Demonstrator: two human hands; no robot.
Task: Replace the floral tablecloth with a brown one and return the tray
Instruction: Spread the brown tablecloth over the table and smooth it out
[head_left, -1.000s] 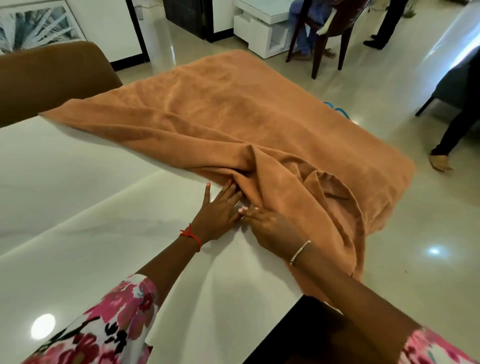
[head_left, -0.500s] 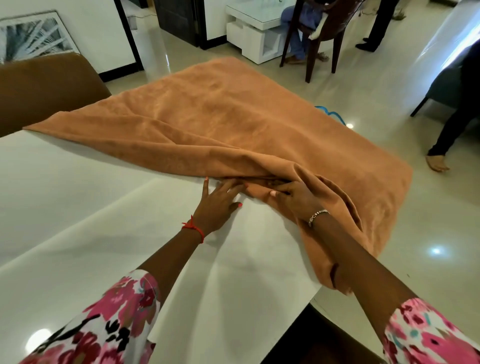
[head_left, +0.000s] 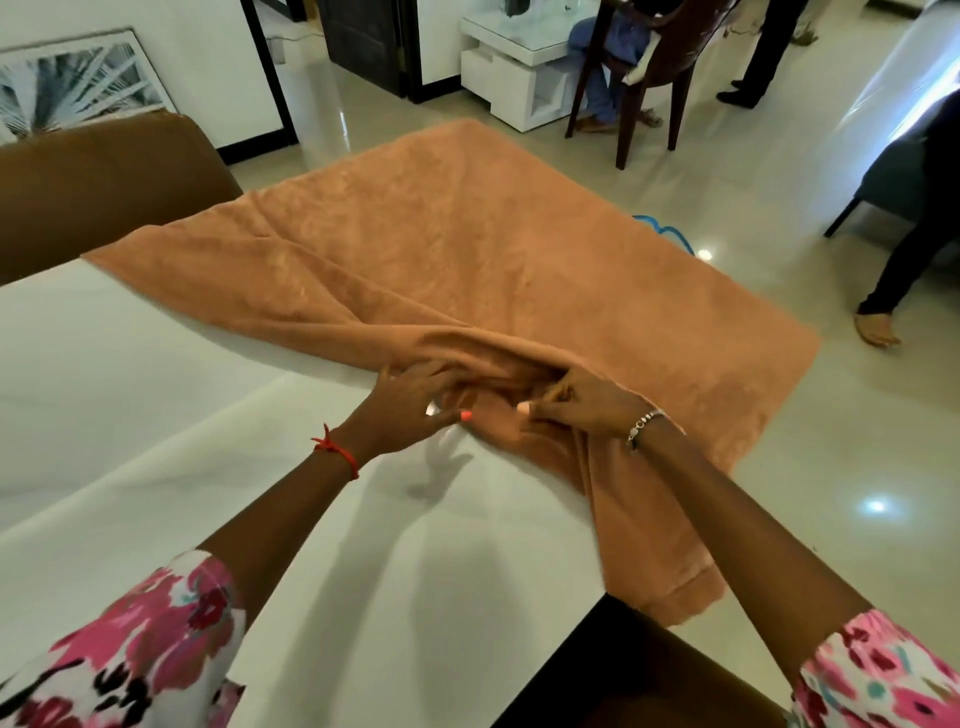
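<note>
Your hands sit close together at the bunched near edge of the brown tablecloth (head_left: 493, 270), right hand (head_left: 587, 410) pinching a fold, left hand (head_left: 410, 410) reaching into it, grip unclear, seemingly to draw it over the bare tabletop (head_left: 156, 415).

Home, open living and dining room. Glossy tiled floor (head_left: 779, 519). Framed print (head_left: 78, 83) leaning against a white wall. Low white cabinet (head_left: 514, 78) with a dark wooden chair (head_left: 670, 67) beside it. Brown upholstered chair back (head_left: 104, 182) at a white desk (head_left: 156, 415). One bare foot (head_left: 878, 332) on the floor.
</note>
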